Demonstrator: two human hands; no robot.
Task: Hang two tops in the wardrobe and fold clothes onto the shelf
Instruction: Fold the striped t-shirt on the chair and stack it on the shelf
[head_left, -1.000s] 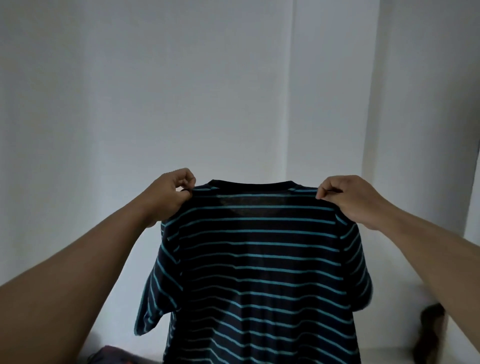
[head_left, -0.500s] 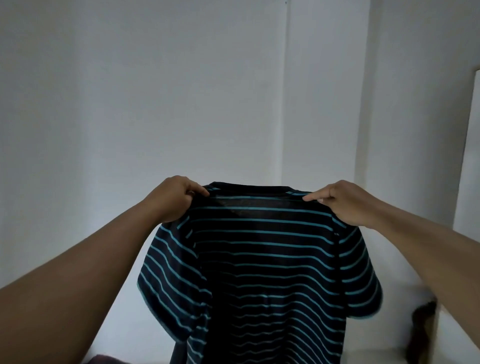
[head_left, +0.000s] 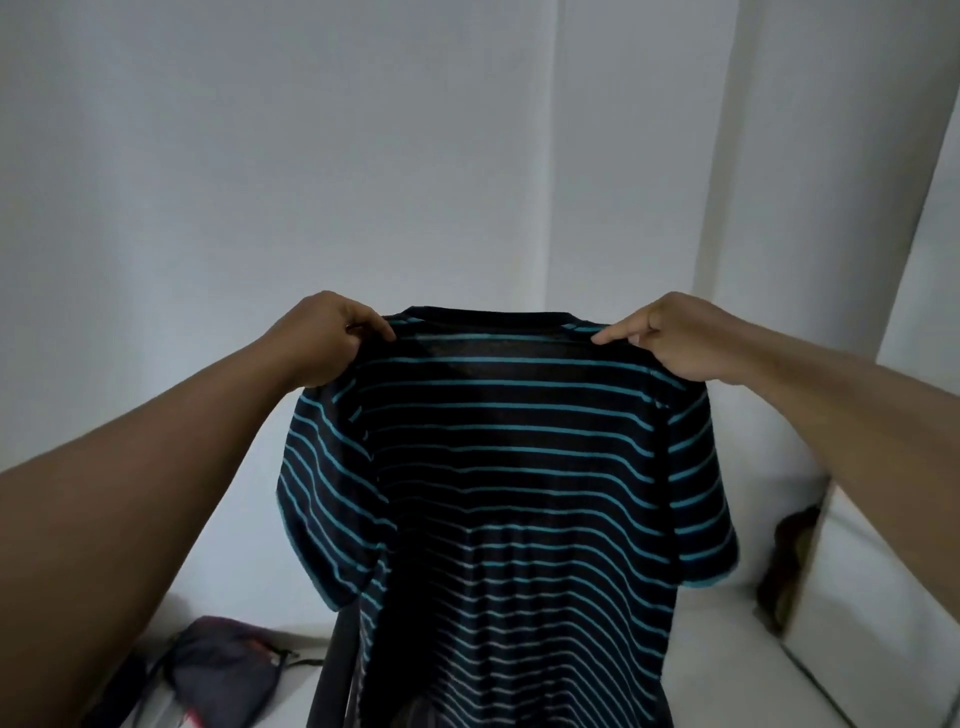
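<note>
Left hand (head_left: 324, 338) pinches the left shoulder seam of the shirt (head_left: 509, 467), fingers curled shut over the fabric beside the collar. Right hand (head_left: 675, 335) grips the right shoulder the same way, thumb and forefinger closed on the seam, forefinger tip pointing toward the collar. I see the shirt held up at chest height between both hands, spread flat, hanging straight down; dark with thin teal stripes, both short sleeves drooping at the sides, hem out of view below. Behind it I note the white wall (head_left: 363, 156) with a corner to the right. Low left, a dark bag (head_left: 223, 660) lies on a white surface (head_left: 727, 649). Low right, a brown object (head_left: 789, 561) beside a white panel; I cannot tell what it is.
</note>
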